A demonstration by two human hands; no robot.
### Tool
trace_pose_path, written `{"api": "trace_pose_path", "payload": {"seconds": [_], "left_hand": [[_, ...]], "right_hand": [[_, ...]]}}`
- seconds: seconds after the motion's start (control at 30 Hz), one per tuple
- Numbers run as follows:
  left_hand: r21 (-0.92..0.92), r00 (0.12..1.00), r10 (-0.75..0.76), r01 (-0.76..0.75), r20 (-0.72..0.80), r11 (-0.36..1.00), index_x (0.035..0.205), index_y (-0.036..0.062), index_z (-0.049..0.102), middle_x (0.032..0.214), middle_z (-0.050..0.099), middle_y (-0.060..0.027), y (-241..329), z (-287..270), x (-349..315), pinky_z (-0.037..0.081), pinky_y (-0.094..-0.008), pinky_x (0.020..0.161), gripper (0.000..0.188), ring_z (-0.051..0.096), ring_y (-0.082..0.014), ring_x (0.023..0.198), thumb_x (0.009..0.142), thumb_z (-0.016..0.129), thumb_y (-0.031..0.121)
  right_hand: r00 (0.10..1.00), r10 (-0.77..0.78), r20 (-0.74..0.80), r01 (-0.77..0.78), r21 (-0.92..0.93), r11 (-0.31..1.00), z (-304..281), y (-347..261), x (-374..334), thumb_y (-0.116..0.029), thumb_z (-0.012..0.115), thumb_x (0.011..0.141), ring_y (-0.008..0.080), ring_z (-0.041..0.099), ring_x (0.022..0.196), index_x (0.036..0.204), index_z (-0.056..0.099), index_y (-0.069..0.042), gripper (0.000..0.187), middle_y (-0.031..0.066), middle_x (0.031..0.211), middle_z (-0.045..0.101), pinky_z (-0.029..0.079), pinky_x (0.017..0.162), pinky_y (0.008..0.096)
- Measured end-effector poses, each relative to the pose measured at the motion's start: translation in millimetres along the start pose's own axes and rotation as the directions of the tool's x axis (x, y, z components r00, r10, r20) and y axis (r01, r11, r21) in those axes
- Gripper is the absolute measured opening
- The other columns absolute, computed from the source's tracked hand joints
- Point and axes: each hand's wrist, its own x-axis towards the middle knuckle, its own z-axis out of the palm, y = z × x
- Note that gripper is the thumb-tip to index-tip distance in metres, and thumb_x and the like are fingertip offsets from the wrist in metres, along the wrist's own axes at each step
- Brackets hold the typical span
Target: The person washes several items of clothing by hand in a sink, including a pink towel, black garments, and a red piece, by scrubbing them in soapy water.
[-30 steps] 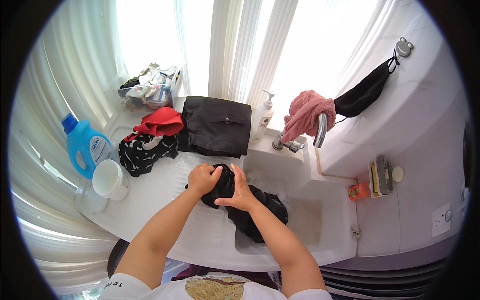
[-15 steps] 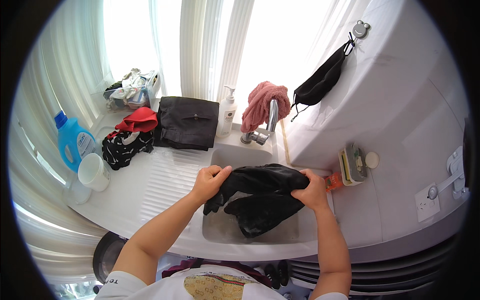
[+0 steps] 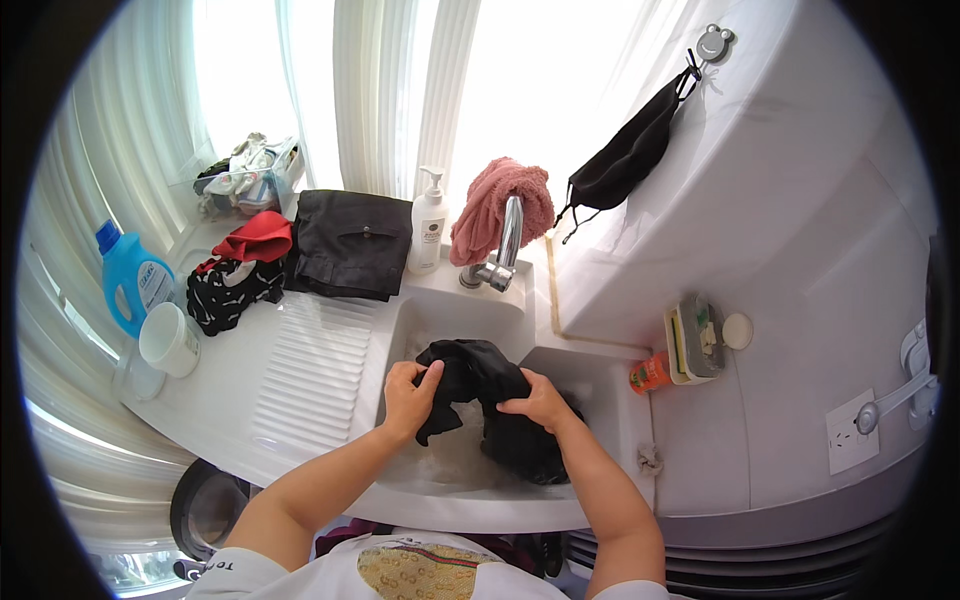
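A wet black garment hangs bunched between my hands over the white sink. My left hand is closed on its left side, thumb on top. On the other side my right hand grips the cloth between thumb and fingers. The garment's lower right part sags down into the basin, where some cloudy water shows. What kind of garment it is cannot be made out.
Left of the sink is a ribbed washboard, with folded dark trousers, a patterned black cloth, a white tub and a blue detergent bottle beyond. Behind stand a pump bottle and a towel-draped faucet. An orange bottle is at right.
My hands have come closer together, the right one moving left and down. The black garment, stretched wide before, is now gathered, with its right part lower in the sink. The view has shifted slightly.
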Motion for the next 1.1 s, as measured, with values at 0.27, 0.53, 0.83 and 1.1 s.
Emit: {"api": "trace_pose_path", "payload": {"seconds": [0.27,0.53,0.83,1.1], "left_hand": [[0.645,0.726,-0.376,-0.122,0.576,0.754,0.110,0.0145,0.060,0.122,0.053,-0.0174,-15.7,-4.1,-15.4,0.039,-0.0471,0.098,0.047,0.044,-0.0384,0.122,0.077,0.073,0.044],[0.733,0.682,-0.322,-0.478,0.657,0.484,0.146,0.0393,0.030,0.158,0.007,-0.0140,-83.1,58.3,-4.6,0.018,-0.0779,0.097,0.073,0.008,-0.0461,0.141,0.083,0.041,0.075],[0.704,0.603,-0.446,-0.297,0.662,0.645,0.139,0.0229,0.046,0.148,0.032,-0.0197,-111.8,81.2,0.6,0.033,-0.0538,0.107,0.059,0.031,-0.0430,0.135,0.089,0.056,0.051],[0.557,0.613,-0.058,-0.669,0.788,0.492,0.094,0.0075,0.066,0.091,0.065,-0.0101,-70.2,57.0,35.5,0.050,-0.0375,0.077,0.019,0.062,-0.0243,0.086,0.080,0.063,0.021]], "right_hand": [[0.980,0.191,-0.047,-0.110,-0.937,0.330,25.3,73.9,-4.2,-0.078,0.071,0.053,0.0435,-0.005,0.144,0.153,0.011,-0.029,0.127,0.0218,0.157,-0.006,0.014,0.101,0.0763],[0.961,0.275,0.001,-0.096,-0.936,0.338,52.1,133.6,36.6,-0.082,0.065,0.055,0.0425,-0.003,0.143,0.152,0.015,-0.030,0.121,0.0201,0.156,0.002,0.012,0.100,0.0778],[0.920,0.393,-0.007,-0.155,-0.925,0.346,53.8,149.5,53.2,-0.065,0.065,0.072,0.0418,0.000,0.144,0.150,0.028,-0.024,0.095,0.0172,0.157,-0.001,0.015,0.107,0.0692],[0.971,0.236,-0.043,-0.095,-0.973,0.211,60.2,149.7,55.7,-0.044,0.065,0.078,0.0392,0.019,0.141,0.136,0.050,-0.018,0.065,0.0192,0.145,0.039,0.023,0.109,0.0604]]}}
